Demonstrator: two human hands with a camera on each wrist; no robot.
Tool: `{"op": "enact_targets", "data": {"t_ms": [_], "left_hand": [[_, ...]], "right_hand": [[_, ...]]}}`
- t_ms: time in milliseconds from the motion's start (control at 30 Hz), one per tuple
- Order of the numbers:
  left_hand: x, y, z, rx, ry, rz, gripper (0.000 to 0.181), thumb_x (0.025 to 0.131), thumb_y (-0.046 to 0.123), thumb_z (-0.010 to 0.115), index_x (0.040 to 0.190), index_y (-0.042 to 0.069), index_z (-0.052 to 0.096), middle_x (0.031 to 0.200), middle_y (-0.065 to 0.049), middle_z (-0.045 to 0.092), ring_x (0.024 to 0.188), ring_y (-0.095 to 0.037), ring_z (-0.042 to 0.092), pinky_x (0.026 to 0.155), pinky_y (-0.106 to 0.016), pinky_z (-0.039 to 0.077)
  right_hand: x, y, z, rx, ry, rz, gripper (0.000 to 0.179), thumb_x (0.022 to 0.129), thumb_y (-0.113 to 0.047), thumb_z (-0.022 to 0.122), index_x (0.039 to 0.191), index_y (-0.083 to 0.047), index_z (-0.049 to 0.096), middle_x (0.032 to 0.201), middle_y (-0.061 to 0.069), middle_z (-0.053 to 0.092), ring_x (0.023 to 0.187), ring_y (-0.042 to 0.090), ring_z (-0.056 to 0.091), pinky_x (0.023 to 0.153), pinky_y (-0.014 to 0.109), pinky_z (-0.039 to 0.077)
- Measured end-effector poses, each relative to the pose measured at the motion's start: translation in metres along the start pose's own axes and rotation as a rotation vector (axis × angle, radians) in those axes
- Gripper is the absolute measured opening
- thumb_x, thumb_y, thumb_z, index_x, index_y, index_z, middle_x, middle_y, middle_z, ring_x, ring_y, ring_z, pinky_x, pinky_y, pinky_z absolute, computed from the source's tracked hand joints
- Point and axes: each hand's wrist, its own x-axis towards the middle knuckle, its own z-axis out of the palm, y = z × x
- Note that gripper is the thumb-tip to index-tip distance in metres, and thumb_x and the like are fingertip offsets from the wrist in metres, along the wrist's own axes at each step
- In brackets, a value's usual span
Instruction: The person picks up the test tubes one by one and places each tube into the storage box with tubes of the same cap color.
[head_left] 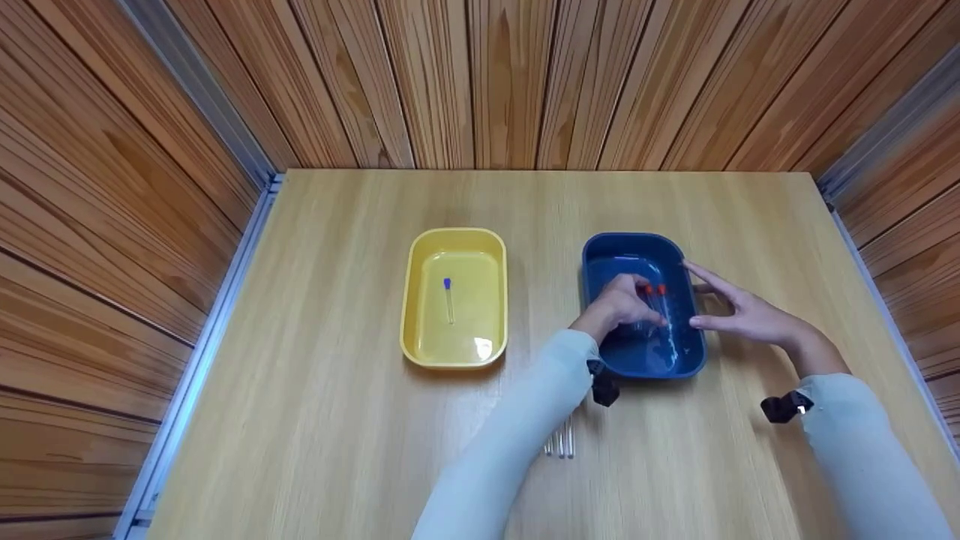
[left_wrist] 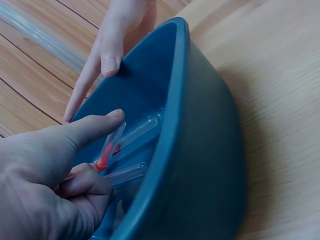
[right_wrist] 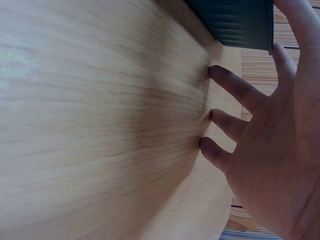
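Observation:
Inside the blue tray (head_left: 645, 371), my left hand (head_left: 622, 304) has curled fingers around the red cap of a clear test tube (left_wrist: 111, 145). Its thumb is stretched out beside the tube's glass end. More test tubes (left_wrist: 127, 172) with red caps lie on the tray floor, partly hidden by that hand. At the tray's right side is my right hand (head_left: 742, 307), fingers spread. Its thumb and index finger touch the rim, and its other fingertips (right_wrist: 220, 75) rest on the table.
Left of the blue tray stands a yellow tray (head_left: 454, 234), holding one blue-capped test tube (head_left: 449, 304). Several clear tubes (head_left: 560, 444) lie on the wooden table (head_left: 315, 420), partly covered by my left sleeve. Wood-panelled walls (head_left: 510, 82) border the table at the back and sides.

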Motion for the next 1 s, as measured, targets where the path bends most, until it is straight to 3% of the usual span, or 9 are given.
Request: {"op": "enact_targets", "data": {"t_ms": [233, 467, 600, 1000], "left_hand": [[0.005, -0.001, 0.005, 0.0, 0.009, -0.035, 0.075, 0.092, 0.022, 0.096, 0.159, 0.025, 0.063, 0.155, 0.002, 0.069, 0.132, -0.015, 0.064, 0.13, -0.041, 0.051], [-0.007, 0.007, 0.001, 0.028, -0.001, -0.098, 0.078, 0.092, 0.022, 0.095, 0.161, 0.029, 0.06, 0.16, 0.005, 0.065, 0.136, -0.013, 0.062, 0.131, -0.037, 0.049], [-0.006, 0.008, 0.002, 0.016, -0.002, -0.105, 0.078, 0.093, 0.022, 0.095, 0.162, 0.029, 0.059, 0.16, 0.005, 0.065, 0.136, -0.013, 0.062, 0.131, -0.037, 0.05], [0.019, -0.007, 0.013, -0.021, 0.033, -0.064, 0.08, 0.086, 0.016, 0.1, 0.155, 0.031, 0.064, 0.152, 0.003, 0.068, 0.13, -0.016, 0.064, 0.129, -0.041, 0.052]], "right_hand": [[0.0, -0.001, 0.0, -0.016, -0.004, 0.009, 0.097, 0.111, -0.029, 0.07, 0.183, -0.035, 0.005, 0.184, 0.032, 0.022, 0.167, 0.065, 0.022, 0.12, 0.099, 0.013], [0.0, -0.001, 0.0, -0.012, -0.001, 0.018, 0.097, 0.111, -0.03, 0.07, 0.183, -0.038, 0.006, 0.184, 0.031, 0.024, 0.168, 0.064, 0.021, 0.12, 0.099, 0.011], [-0.001, -0.001, 0.0, -0.012, -0.004, 0.023, 0.097, 0.111, -0.03, 0.07, 0.183, -0.038, 0.005, 0.185, 0.031, 0.022, 0.168, 0.064, 0.019, 0.12, 0.099, 0.011], [-0.002, -0.002, 0.0, -0.009, 0.005, 0.0, 0.097, 0.111, -0.025, 0.071, 0.183, -0.035, 0.006, 0.185, 0.031, 0.023, 0.167, 0.063, 0.023, 0.121, 0.098, 0.013]]}}
